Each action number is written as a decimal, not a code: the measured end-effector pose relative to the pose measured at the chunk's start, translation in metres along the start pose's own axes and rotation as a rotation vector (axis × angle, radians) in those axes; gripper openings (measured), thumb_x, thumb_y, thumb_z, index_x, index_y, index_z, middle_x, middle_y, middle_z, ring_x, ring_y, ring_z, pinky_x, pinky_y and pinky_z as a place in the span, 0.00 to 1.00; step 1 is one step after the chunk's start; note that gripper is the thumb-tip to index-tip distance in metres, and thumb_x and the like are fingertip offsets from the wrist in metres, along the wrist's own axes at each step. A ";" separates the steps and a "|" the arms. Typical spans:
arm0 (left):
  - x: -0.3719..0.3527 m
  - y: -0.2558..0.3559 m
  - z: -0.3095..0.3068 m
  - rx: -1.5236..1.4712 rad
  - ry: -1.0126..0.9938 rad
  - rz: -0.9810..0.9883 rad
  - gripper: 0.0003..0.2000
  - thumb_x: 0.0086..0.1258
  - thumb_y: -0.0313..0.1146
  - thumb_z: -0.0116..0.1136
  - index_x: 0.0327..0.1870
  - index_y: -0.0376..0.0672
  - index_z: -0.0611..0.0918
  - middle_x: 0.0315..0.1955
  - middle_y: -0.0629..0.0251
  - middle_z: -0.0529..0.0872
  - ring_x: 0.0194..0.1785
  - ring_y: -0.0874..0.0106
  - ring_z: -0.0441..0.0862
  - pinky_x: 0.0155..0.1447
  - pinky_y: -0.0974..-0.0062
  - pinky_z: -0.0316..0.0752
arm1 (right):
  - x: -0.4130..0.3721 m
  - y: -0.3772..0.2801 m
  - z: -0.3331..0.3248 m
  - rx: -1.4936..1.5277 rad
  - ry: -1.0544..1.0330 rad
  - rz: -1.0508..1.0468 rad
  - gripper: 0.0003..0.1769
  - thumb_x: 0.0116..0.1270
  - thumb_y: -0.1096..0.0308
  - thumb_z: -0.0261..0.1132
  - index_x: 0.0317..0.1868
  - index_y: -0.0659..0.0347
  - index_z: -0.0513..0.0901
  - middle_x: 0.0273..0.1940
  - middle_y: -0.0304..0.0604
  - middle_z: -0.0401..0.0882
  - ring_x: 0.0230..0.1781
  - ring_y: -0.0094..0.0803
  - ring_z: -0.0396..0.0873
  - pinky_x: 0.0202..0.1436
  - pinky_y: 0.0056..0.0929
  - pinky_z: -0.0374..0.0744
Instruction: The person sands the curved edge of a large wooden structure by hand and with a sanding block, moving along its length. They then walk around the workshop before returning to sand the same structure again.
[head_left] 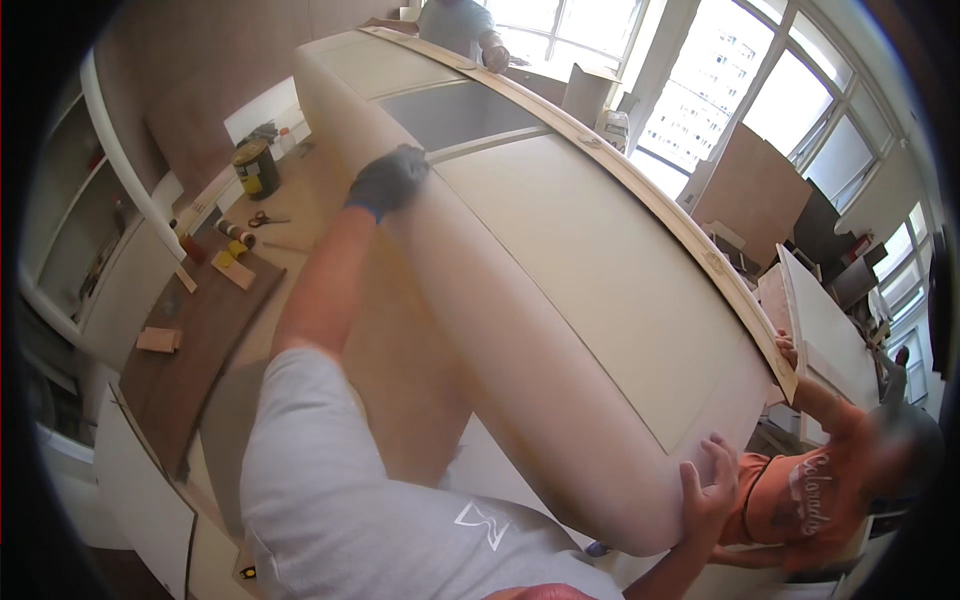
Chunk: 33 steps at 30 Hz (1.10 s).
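Observation:
A large cream furniture piece (560, 290) with rounded edges, panel seams and a grey recess stretches diagonally across the view, tilted. My left hand (390, 182), in a dark glove, is closed on its rounded near edge, beside the recess. Bare, my right hand (708, 488) grips the rounded corner at the lower right, its fingers bent against the surface. A light wooden strip (640, 190) runs along the far edge. The undersides of both palms are hidden.
Beyond the far end stands a person in grey (455, 25); another in an orange shirt (800, 490) holds the right end. On the left worktable (330, 300) are a dark can (255, 168), scissors (265, 219), a brown board (200, 360) and small wood blocks (158, 340).

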<state>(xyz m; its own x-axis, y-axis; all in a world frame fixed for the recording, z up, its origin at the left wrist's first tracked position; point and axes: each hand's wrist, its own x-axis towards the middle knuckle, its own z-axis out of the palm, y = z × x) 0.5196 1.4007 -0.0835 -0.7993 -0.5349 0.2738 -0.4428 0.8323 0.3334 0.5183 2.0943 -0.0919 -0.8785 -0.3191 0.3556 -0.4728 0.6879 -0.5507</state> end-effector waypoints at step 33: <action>-0.263 0.250 0.071 -0.129 0.315 0.619 0.14 0.83 0.40 0.59 0.60 0.43 0.88 0.69 0.49 0.85 0.68 0.52 0.85 0.67 0.55 0.84 | 0.007 -0.004 -0.001 -0.038 -0.226 -0.341 0.40 0.66 0.41 0.77 0.69 0.61 0.85 0.78 0.61 0.76 0.84 0.59 0.66 0.89 0.58 0.55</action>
<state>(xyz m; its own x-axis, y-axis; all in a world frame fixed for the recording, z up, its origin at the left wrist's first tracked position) 0.5898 1.7596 -0.1364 -0.7244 -0.0019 0.6894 0.1220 0.9838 0.1309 0.5143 2.0906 -0.0865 -0.6669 -0.6655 0.3352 -0.7403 0.5404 -0.4000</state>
